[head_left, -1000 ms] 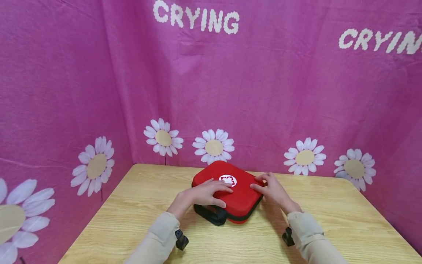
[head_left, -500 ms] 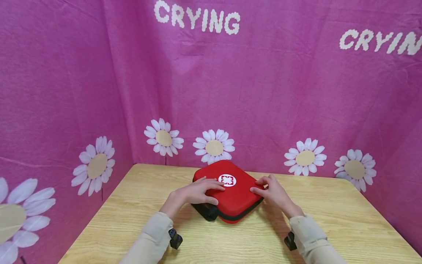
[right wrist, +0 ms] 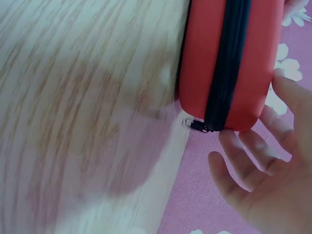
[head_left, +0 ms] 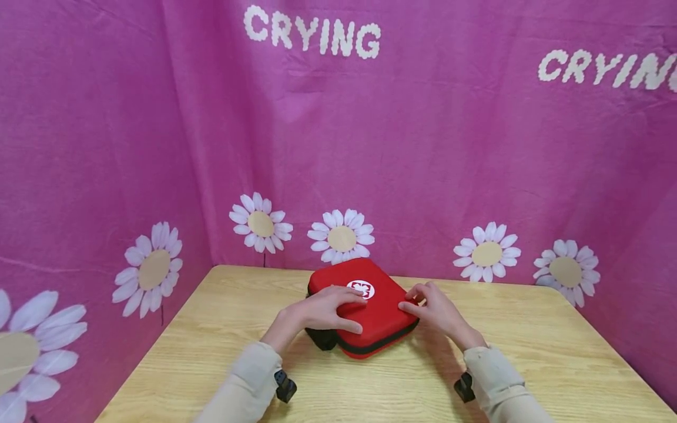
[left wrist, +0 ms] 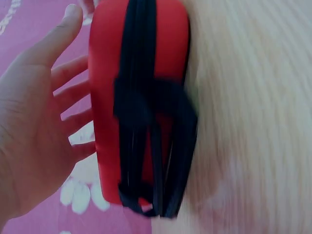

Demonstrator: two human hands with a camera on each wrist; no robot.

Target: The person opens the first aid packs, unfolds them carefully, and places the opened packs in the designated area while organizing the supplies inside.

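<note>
A red first-aid case [head_left: 378,314] with a white round emblem [head_left: 361,289] lies zipped up on the wooden table, one corner towards me. My left hand [head_left: 319,308] is laid over its left part, fingers loose and spread across the lid. In the left wrist view a black strap handle [left wrist: 183,141] stands out from the case's side. At the right corner, my right hand [head_left: 439,308] has its thumb on the lid and its fingers bent round the end. A zipper pull [right wrist: 197,126] hangs by that corner in the right wrist view.
Pale wood table [head_left: 529,346] surrounds the case. Just past its back edge hangs a pink cloth [head_left: 412,147] with printed daisies and white lettering; more of it closes in the left and right sides.
The case has turned clockwise, its near corner and handle shifting left. My left hand slid left, then a little back to the right; my right hand stayed at the right corner.
</note>
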